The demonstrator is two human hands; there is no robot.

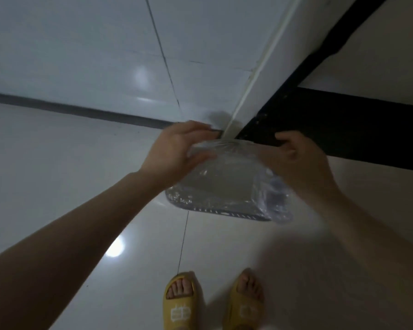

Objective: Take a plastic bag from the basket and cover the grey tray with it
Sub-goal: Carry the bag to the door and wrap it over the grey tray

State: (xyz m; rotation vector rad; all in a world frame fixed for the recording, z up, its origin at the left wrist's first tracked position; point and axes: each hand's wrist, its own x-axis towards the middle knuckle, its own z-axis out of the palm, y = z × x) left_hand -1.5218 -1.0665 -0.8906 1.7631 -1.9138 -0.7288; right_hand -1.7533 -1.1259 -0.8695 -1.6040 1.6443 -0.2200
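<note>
A grey tray [227,211] with a perforated rim hangs in the air above the floor, near the room's corner. A clear plastic bag [231,175] is stretched over its top and bunches loosely at the right edge. My left hand [177,151] grips the bag and the tray's far left corner. My right hand [301,160] grips the far right side through the plastic. The tray's far edge is hidden behind both hands. No basket is in view.
Glossy white floor tiles [81,186] lie below, with my feet in yellow slippers [180,298] at the bottom. A tiled wall [81,55] meets a white corner post [260,75]. A black skirting band [355,132] runs along the right wall.
</note>
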